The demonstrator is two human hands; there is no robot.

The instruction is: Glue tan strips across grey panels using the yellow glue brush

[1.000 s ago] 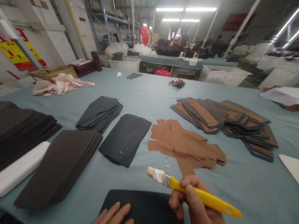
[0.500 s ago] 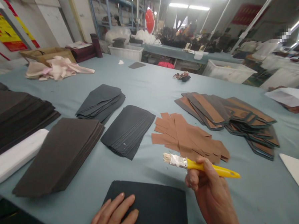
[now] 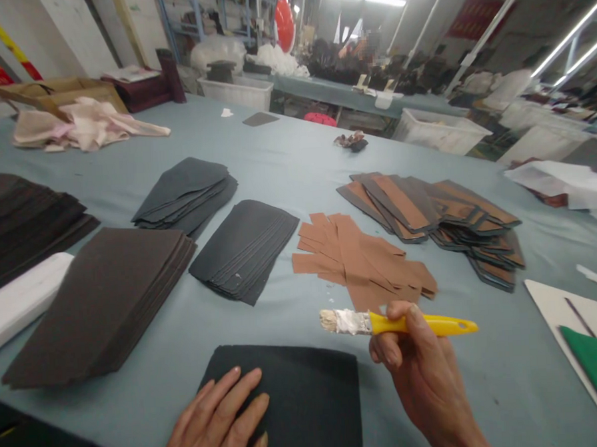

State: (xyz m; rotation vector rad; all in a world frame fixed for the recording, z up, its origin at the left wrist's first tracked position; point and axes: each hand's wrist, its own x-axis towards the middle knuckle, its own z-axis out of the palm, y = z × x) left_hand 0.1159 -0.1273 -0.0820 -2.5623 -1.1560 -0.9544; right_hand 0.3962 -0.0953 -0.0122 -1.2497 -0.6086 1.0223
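Note:
My right hand (image 3: 420, 370) is closed round a yellow-handled brush (image 3: 398, 322), held level above the table with its pale, glue-caked bristles pointing left. My left hand (image 3: 216, 424) lies flat with fingers stretched out on the near left corner of a black sheet (image 3: 307, 396) at the front edge. Just beyond the brush lies a loose pile of tan strips (image 3: 360, 260).
On the grey-blue table (image 3: 285, 157) lie stacks of dark sheets (image 3: 102, 297) (image 3: 244, 246) (image 3: 184, 193), a fanned row of tan-and-dark pieces (image 3: 433, 213), a white block (image 3: 22, 298), a white board with green sheet (image 3: 585, 342) at right, and cloth (image 3: 83, 121) at the back.
The brush has tipped from bristles-up to level and my right hand has shifted a little right. My view has dropped slightly; the left hand stays on the black sheet.

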